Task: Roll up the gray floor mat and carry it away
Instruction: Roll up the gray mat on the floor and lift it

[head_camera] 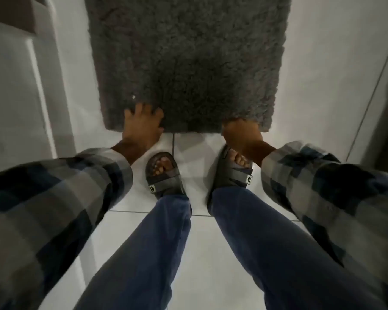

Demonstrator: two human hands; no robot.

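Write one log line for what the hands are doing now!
phase: grasp | left hand: on mat near edge | right hand: at same edge | mat: flat, unrolled

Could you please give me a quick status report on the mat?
Left hand flat on near edge, open. Right hand curled at same edge, grip unclear. Gray mat flat on tile floor, not rolled. Nothing in the way.

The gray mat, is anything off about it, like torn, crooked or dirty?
Nothing much stands out. The gray mat lies flat on the white tile floor, unrolled, with both hands at its near edge. One tiny pale speck sits near the left hand.
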